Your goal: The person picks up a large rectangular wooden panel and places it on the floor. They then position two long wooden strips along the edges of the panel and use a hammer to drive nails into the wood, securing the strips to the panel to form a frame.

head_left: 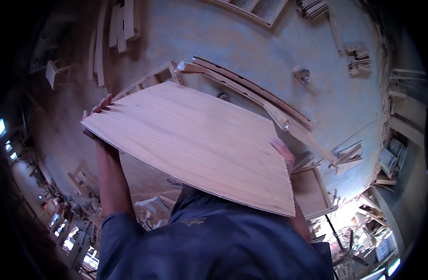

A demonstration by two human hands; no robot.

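A broad, pale wooden panel is held up in front of my chest, tilted, its left end higher in the picture than its right. My left hand grips the panel's left end, with fingertips showing over the edge. At the opposite end, my right hand wraps the right edge, part of it hidden behind the board. Beneath and beyond the panel lies a wooden frame with crosspieces, partly covered by it. Long wooden rails run from beside that frame toward the right.
Planks are stacked at the far left, and another slatted frame lies at the far edge. Small wood bundles sit at the far right. A framed panel is near my right arm, and a fan stands behind it.
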